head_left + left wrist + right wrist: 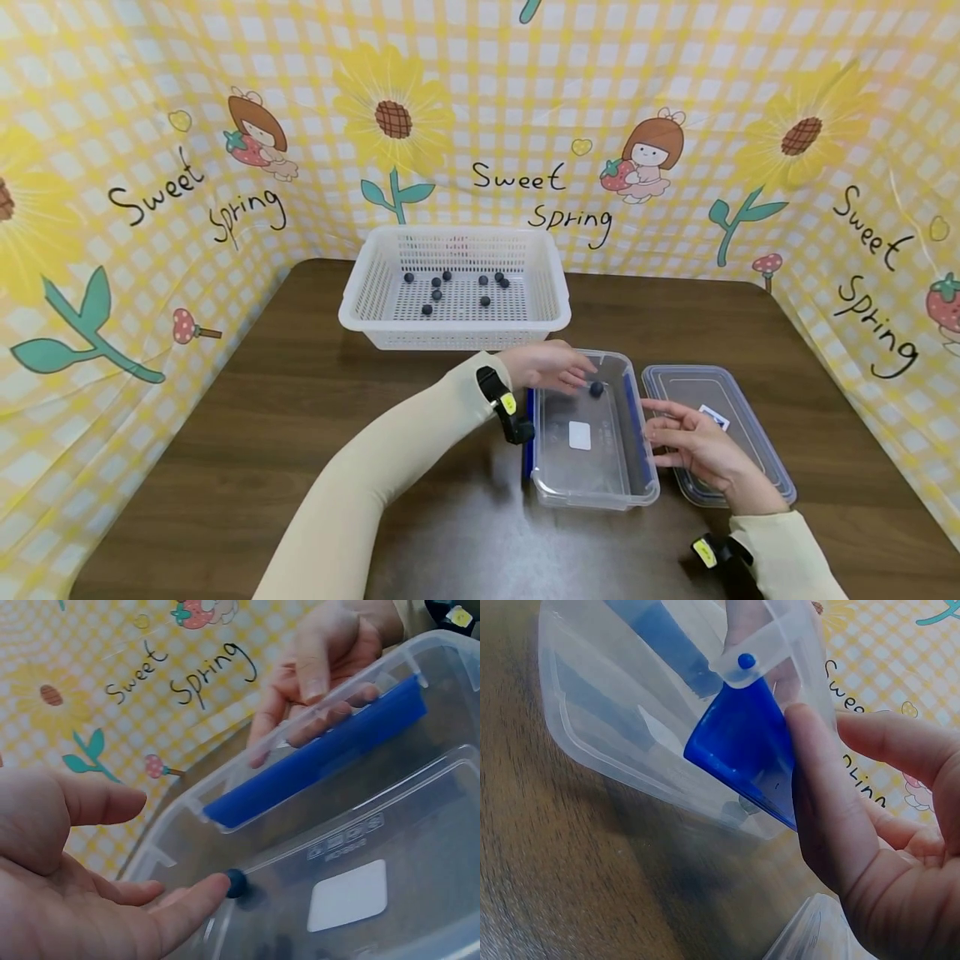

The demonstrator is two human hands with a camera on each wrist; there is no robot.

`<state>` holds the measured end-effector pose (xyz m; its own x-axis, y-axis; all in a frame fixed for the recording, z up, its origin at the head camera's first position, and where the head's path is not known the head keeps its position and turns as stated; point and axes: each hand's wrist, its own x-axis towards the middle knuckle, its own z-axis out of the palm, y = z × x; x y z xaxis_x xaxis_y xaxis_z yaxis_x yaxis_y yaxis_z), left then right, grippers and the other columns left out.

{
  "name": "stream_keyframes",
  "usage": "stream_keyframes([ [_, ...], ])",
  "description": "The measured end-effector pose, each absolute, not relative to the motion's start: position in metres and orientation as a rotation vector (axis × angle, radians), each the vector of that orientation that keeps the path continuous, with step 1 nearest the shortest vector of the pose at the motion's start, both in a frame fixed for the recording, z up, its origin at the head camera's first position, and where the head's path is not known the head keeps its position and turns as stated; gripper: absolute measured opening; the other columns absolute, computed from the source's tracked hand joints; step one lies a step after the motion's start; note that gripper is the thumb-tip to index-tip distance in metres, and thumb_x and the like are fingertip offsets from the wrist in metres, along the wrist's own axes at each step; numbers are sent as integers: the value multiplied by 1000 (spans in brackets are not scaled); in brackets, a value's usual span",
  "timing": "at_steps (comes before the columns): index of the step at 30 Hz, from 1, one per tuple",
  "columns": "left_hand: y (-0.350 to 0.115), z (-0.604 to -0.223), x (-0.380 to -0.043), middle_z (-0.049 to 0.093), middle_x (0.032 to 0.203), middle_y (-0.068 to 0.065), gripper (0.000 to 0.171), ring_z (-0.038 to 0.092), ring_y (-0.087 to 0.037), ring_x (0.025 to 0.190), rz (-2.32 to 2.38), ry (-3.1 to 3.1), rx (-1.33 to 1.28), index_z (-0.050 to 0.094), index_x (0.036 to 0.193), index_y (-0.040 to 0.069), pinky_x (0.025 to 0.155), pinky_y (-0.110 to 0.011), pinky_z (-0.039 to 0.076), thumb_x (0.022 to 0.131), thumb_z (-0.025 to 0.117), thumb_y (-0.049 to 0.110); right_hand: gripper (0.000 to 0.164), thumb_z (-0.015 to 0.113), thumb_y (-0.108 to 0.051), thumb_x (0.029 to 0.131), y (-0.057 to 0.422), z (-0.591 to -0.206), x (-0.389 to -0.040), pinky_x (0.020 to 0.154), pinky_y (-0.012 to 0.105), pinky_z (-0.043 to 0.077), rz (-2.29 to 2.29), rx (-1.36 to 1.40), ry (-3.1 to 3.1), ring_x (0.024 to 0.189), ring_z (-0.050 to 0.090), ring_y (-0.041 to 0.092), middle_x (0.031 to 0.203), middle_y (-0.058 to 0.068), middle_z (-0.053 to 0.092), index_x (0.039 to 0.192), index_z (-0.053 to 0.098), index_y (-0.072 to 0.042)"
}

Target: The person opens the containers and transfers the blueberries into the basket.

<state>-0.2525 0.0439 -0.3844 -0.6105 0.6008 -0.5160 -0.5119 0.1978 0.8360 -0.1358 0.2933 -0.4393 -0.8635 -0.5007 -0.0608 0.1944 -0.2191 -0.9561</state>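
Observation:
A clear plastic food box [592,492] with blue side latches stands uncovered on the table. Inside it, near the far end, lies one dark blueberry [596,389]. My left hand [551,367] reaches over the box's left rim with fingers loosely spread; in the left wrist view a fingertip is right at the blueberry [237,883]. My right hand [697,446] is at the box's right side, fingers extended to the rim. In the right wrist view its thumb [817,772] touches the blue latch [750,750], which hangs outward.
A white perforated basket [457,337] holding several blueberries [485,301] stands at the back, left of the box. The clear lid [738,417] lies flat to the box's right, under my right hand's side. Checked cloth [480,100] walls the table at back and sides.

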Motion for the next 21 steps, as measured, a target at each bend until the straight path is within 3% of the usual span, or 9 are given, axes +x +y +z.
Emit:
stream_keyframes([
  [7,59,-398,-245,33,147,-34,43,41,-46,134,1535,1565,-23,40,141,-12,109,-51,41,101,49,1,41,49,8,100,293,-439,-136,79,37,60,-2121,-378,1593,91,71,18,102,6,71,126,61,-20],
  [14,70,-401,-241,30,151,-30,45,42,-43,135,1531,1544,-25,40,143,-10,109,-50,42,102,51,5,41,49,8,100,294,-439,-136,79,37,60,-2121,-386,1600,91,71,19,102,5,71,127,61,-21],
  [21,79,-409,-241,50,128,-26,37,47,-39,131,1525,1520,-32,47,136,-13,108,-49,43,103,48,4,41,49,8,100,294,-440,-136,79,37,60,-2113,-384,1608,91,70,18,101,5,71,126,62,-21],
])
